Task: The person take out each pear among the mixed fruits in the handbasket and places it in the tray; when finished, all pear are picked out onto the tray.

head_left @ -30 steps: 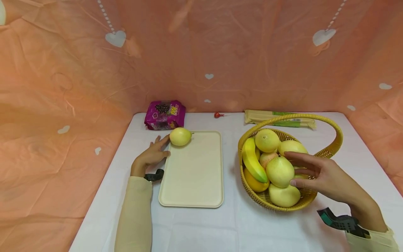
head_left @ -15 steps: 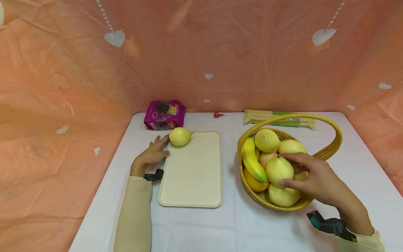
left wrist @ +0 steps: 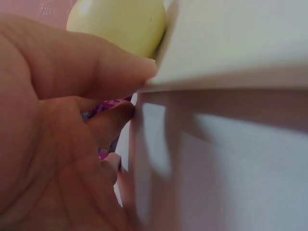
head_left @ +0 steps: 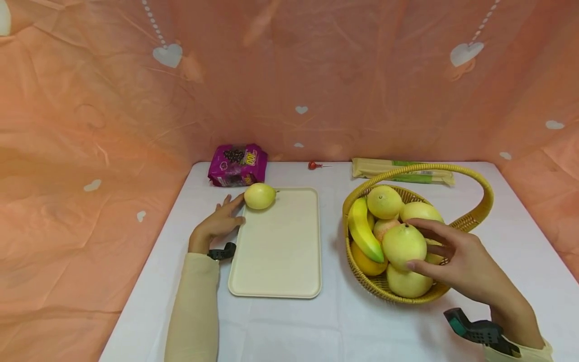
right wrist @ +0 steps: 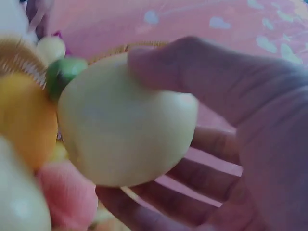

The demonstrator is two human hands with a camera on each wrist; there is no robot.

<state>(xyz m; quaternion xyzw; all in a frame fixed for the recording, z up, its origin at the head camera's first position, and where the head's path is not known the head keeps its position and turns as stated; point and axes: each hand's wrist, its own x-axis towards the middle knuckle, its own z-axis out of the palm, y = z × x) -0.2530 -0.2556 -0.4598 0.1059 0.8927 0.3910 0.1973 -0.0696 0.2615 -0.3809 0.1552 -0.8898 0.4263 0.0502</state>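
Two hands: we see the right hand [head_left: 470,264] clasping a pear [head_left: 400,247] over the basket [head_left: 472,217], the left hand [head_left: 218,222], fingers apart, touching the rim of the tray [head_left: 278,246].

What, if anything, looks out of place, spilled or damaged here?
Nothing looks spilled or damaged. The only slightly odd placement is the pear on the tray: it lies on its side at the far left corner, close to the edge rather than centred, beside the left hand.

held pear [head_left: 403,247]: smooth | tray [head_left: 281,246]: smooth, matt | basket [head_left: 380,290]: woven, rough | packet [head_left: 237,166]: glossy plastic
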